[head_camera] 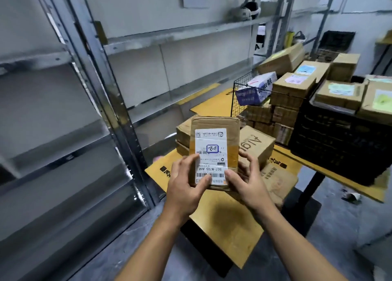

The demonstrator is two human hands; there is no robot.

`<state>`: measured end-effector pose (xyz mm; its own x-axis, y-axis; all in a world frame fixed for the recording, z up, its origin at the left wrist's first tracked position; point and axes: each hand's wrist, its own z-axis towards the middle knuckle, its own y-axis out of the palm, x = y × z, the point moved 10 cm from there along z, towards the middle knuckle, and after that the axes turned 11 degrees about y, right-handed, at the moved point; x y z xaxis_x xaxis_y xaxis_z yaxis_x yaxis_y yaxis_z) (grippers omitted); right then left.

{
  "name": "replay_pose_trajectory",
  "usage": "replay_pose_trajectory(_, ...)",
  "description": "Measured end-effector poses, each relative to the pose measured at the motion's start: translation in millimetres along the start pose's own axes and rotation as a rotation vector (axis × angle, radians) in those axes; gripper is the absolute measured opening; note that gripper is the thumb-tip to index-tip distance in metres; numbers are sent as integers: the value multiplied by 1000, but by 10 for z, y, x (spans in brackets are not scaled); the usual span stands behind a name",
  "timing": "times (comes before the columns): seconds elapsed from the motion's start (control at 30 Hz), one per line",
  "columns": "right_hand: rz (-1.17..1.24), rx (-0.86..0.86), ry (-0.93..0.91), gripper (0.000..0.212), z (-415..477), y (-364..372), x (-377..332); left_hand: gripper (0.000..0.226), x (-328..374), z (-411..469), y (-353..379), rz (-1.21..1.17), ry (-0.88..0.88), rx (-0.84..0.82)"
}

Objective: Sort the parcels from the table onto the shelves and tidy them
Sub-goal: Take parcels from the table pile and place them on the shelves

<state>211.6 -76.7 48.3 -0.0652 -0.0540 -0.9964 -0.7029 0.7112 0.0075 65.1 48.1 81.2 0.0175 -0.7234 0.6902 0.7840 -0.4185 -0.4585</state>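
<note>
While two hands [184,186] [248,182] grip, one labelled parcel [212,141]

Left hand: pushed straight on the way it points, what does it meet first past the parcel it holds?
Probably the lettered box behind the parcel; the left hand points forward-right, but depth is unclear.

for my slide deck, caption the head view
Left hand and right hand hold a flat brown cardboard parcel beside grey metal shelves
</note>
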Motion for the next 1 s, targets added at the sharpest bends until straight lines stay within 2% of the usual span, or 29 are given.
replay_pose_trajectory(0.17, 10, -118, -45, 65, 96, 923, -154, 58, -230, -155, -858, 74, -59, 122)
replay_pose_trajectory(0.3, 34, -246, -58, 59, 32, 1755, -290, 57, -337, -311, -1653, 169, -89, 202)
replay_pose_trajectory(0.47, 99, -367, -59, 60, -165, 2696, -441, 58, -460, -504, -2529, 245, -104, 248)
replay_pose_trajectory(0.77, 172, -474, -81, 62, -569, 3995, -666, 60, -659, -817, -3787, 406, -118, 278)
replay_pose_trajectory(1.0, 192, -621, -93, 57, -996, 5083, -630, 58, -817, -1427, -4736, 509, -185, 381)
